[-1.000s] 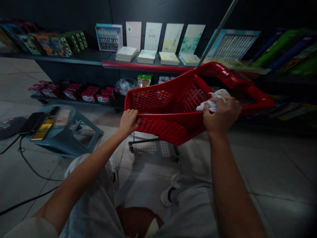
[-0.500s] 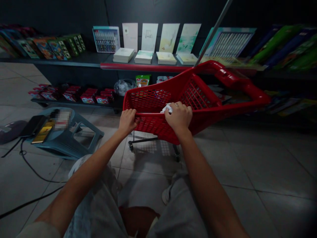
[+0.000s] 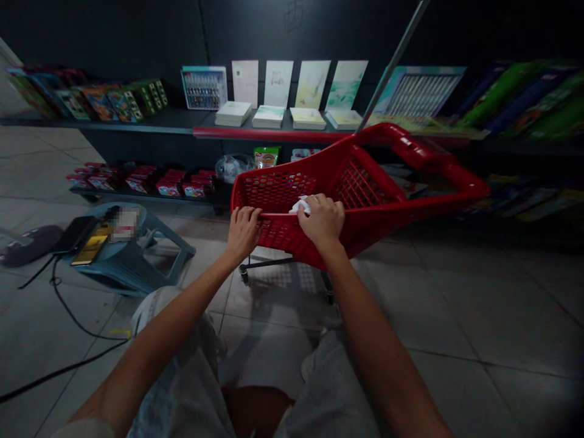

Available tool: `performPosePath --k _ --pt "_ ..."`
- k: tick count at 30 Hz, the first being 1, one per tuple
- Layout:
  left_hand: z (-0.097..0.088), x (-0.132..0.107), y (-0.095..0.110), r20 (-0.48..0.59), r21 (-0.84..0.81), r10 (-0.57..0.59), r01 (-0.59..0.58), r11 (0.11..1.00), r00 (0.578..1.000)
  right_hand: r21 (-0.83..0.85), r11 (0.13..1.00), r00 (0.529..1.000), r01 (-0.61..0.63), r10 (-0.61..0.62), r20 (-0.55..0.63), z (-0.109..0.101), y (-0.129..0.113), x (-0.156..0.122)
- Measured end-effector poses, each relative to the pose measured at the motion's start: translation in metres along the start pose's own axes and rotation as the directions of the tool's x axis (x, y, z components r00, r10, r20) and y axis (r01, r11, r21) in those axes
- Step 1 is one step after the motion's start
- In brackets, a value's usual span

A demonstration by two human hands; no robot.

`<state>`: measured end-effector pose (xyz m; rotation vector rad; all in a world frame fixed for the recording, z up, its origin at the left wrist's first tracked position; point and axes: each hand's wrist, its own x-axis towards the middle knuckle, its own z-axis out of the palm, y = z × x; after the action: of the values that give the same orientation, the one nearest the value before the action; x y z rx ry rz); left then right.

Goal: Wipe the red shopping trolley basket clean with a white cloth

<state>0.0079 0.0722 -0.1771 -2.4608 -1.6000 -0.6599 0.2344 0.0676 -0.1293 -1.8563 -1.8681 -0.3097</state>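
Cart [image 3: 365, 226], red, mid-scene before far shelf [image 3: 177, 120]; left hand [image 3: 243, 233] curled over its near rim [image 3: 279, 215], right hand [image 3: 323, 220] clutching white cloth [image 3: 300, 206] at same rim, farther right.

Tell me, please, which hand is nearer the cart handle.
Right. The right hand is partway along the cart's near rim from the handle, holding a white cloth; the left hand is farther along it.

No readable text or labels.
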Motion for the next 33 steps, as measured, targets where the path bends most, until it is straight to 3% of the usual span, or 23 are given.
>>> performPosePath --k 5,9,18,21,26,29,33 --pt "0.002 0.001 -0.009 0.065 0.085 -0.049 0.043 0.995 0.997 0.099 0.994 0.997 0.053 -0.046 -0.069 -0.006 0.004 -0.003" --pt "0.004 0.005 -0.015 0.062 0.113 -0.042 0.034 0.993 0.997 0.141 0.990 0.985 0.030 -0.005 -0.173 -0.017 0.015 -0.010" --pt "0.009 0.013 -0.024 0.030 0.037 -0.029 0.028 0.999 0.999 0.121 0.992 0.918 -0.034 0.079 -0.389 -0.026 0.088 -0.025" --pt "0.012 0.014 -0.024 0.017 0.031 -0.016 0.015 0.999 1.000 0.112 0.982 0.856 -0.152 0.187 -0.482 -0.023 0.096 -0.033" --pt "0.014 0.018 -0.019 0.027 0.008 -0.039 0.039 0.999 0.999 0.282 0.915 0.644 -0.290 0.404 -0.649 -0.002 0.089 -0.043" --pt "0.015 0.021 -0.016 0.014 -0.025 -0.055 0.056 0.998 0.998 0.410 0.823 0.577 -0.393 0.568 -0.587 0.031 0.076 -0.044" --pt "0.016 0.025 -0.013 0.009 -0.075 -0.064 0.065 0.995 0.998 0.573 0.602 0.560 -0.556 0.781 -0.277 0.080 0.040 -0.042"
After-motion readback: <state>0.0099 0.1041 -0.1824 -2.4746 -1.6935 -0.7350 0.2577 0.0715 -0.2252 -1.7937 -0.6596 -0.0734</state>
